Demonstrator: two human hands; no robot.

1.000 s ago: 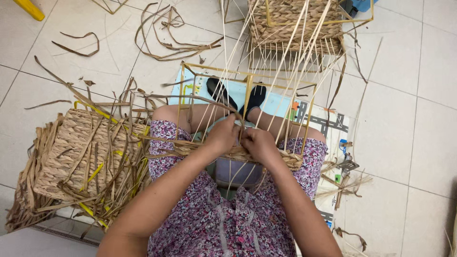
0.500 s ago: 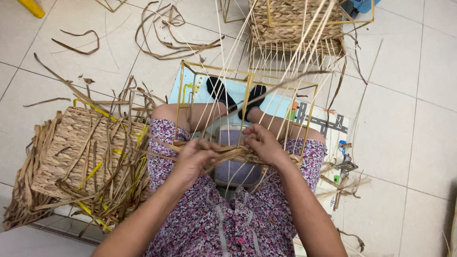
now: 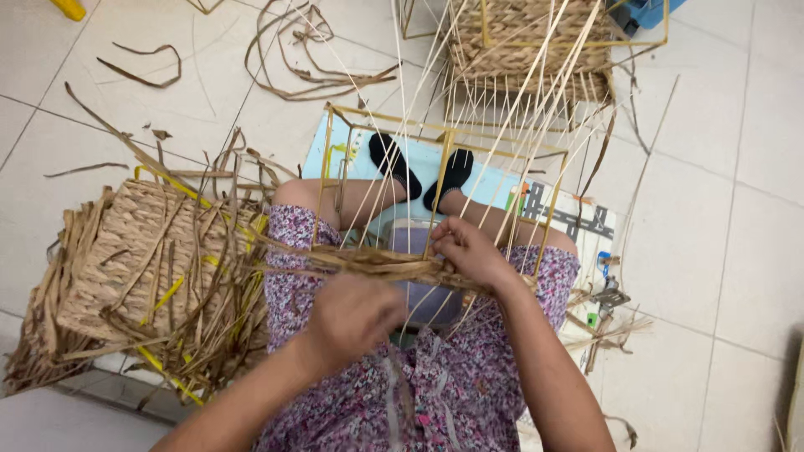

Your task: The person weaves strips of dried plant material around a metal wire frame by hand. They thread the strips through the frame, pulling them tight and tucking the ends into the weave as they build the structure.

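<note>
Pinching the woven band (image 3: 381, 264) on the wire frame (image 3: 444, 138), right hand (image 3: 469, 251); left hand (image 3: 356, 314) apparently closed, blurred.

I have only the one head view, looking steeply down from above my lap, close over my left hand (image 3: 356, 314) and right hand (image 3: 469, 251), with the wire frame (image 3: 444, 138) just beyond and tiled floor (image 3: 712, 251) filling the edges.

No packages, labels, signs or screens show here, only a printed play mat (image 3: 559, 209) on the floor tiles (pale blue, with a grey road pattern and coloured marks).
</note>
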